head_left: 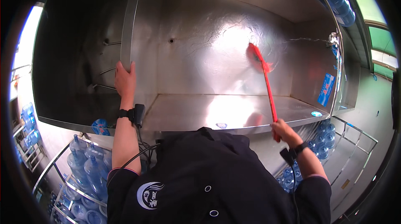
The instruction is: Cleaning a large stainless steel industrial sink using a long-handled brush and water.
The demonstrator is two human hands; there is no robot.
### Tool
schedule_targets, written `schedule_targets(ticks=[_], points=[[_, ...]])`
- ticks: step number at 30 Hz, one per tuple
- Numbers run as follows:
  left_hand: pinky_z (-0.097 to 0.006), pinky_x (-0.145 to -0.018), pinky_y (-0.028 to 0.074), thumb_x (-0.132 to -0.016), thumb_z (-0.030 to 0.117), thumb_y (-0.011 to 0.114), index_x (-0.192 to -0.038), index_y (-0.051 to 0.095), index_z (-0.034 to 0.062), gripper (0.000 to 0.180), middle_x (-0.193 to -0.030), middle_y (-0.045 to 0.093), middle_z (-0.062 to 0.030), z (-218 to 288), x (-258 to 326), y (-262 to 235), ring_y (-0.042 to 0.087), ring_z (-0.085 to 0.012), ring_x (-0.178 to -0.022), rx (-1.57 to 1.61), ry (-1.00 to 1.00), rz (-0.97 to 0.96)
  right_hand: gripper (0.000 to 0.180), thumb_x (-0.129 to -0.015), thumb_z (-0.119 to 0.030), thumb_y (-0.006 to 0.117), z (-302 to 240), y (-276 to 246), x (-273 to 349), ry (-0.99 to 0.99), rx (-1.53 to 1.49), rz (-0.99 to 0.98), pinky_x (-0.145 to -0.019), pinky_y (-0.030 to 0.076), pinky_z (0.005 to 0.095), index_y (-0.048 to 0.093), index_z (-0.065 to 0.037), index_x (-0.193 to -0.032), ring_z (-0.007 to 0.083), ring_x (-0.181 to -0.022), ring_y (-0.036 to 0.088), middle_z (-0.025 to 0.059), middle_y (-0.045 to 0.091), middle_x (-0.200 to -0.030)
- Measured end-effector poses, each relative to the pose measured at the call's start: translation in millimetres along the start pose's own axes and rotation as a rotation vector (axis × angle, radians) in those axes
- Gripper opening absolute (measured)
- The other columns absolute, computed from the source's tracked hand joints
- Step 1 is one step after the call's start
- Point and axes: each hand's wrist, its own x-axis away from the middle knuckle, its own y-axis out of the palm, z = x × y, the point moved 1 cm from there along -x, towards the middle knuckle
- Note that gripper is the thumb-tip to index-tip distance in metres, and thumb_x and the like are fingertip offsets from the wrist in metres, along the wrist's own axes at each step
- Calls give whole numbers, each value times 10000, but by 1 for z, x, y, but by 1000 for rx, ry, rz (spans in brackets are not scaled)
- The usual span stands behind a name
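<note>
from my end i see the right hand (286, 133), lower right of the frame, closed round the handle of the red brush (268, 86), which slants up and slightly left so that its head sits right of centre in the upper half, within the right compartment of the steel sink (184, 71). the left hand (125, 80), left of centre, grips the rim of the divider (130, 23), thumb to its right and fingers to its left. i have the tap (333, 39) at upper right, a thin stream of water reaching leftward from it, and blue bottles (95, 169) standing at lower left.
</note>
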Motion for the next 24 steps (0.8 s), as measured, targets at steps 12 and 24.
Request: schedule_targets(ticks=[12, 24], points=[[-532, -811, 490, -905, 494, 552, -1193, 446, 59, 532, -1153, 597, -181, -4, -1, 6, 574, -395, -1061, -34, 40, 62, 95, -897, -77, 542, -87, 22, 137, 234, -650, -462, -365, 296, 213, 513, -31, -974, 67, -436, 395, -15, 405, -618], [-508, -794, 505, -892, 464, 592, -1215, 462, 20, 564, -1167, 597, -202, -10, -1, 8, 584, -400, -1047, -12, 66, 86, 141, -905, -153, 579, -9, 6, 119, 7, -179, -90, -357, 368, 251, 523, -53, -988, 100, -402, 430, -13, 445, -568]])
